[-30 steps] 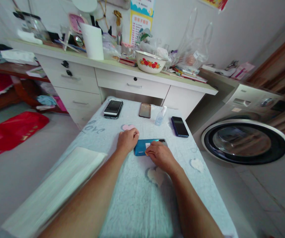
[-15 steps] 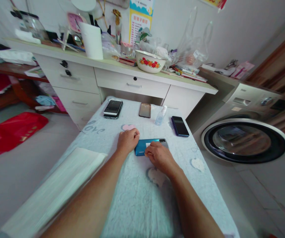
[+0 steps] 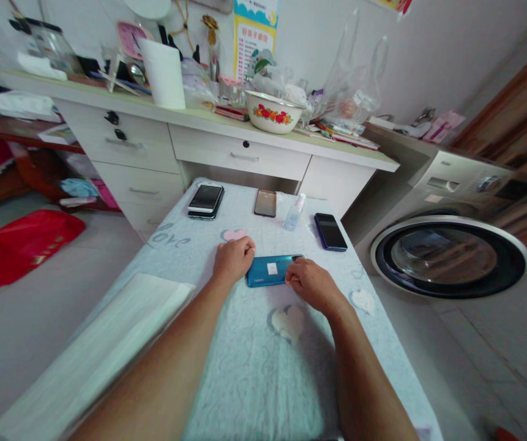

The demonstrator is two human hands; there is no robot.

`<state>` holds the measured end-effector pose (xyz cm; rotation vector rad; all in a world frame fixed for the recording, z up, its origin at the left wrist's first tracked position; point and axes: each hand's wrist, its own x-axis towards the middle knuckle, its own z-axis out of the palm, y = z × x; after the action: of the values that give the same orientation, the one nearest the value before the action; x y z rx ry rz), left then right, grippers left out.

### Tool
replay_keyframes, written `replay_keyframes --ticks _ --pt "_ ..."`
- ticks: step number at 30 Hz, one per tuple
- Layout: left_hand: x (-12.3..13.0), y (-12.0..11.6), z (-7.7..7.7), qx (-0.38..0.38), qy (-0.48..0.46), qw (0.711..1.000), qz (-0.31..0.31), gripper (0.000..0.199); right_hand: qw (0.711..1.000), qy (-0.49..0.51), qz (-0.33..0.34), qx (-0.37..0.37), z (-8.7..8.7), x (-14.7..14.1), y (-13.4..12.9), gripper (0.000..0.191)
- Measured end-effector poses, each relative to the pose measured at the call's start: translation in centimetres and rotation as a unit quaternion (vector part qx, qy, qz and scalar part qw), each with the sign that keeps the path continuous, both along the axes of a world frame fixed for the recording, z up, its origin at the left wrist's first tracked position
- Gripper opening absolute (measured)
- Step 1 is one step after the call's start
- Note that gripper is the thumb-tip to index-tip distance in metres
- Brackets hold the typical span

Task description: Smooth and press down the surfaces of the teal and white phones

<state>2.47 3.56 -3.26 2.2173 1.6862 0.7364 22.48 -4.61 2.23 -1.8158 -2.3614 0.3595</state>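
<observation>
A blue smartphone (image 3: 259,275) lies back side up on the cloth-covered table, a small white square sticker (image 3: 272,268) on its back. My left hand (image 3: 234,262) is closed beside the phone's left end, its fingers curled in; what they hold, if anything, is hidden. Over the phone's right end, near the camera corner, my right hand (image 3: 313,285) has its fingertips bunched together against the back. Whether something small is pinched in them I cannot make out.
Beyond the hands are a stack of phones (image 3: 206,201), a brown phone case (image 3: 265,203), a clear spray bottle (image 3: 295,213) and a dark phone (image 3: 330,232). A folded white cloth (image 3: 102,349) lies at left. A white desk (image 3: 130,138) and a washing machine (image 3: 447,202) stand behind.
My right hand has slid right along the phone's back, from the sticker to the camera end, uncovering the sticker. My left hand stays at the left end. The view has shifted slightly.
</observation>
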Motion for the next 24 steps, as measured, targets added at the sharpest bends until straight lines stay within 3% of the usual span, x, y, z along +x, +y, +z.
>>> replay_keyframes --ticks 7,24 --pt "0.0 -0.1 0.2 -0.009 0.009 1.000 0.002 0.016 1.000 0.008 0.002 0.005 -0.1 0.0 0.0 0.017" --pt "0.1 -0.1 0.2 -0.009 0.020 1.000 0.001 0.016 0.997 0.007 0.071 0.039 -1.6 -3.9 -0.1 0.016"
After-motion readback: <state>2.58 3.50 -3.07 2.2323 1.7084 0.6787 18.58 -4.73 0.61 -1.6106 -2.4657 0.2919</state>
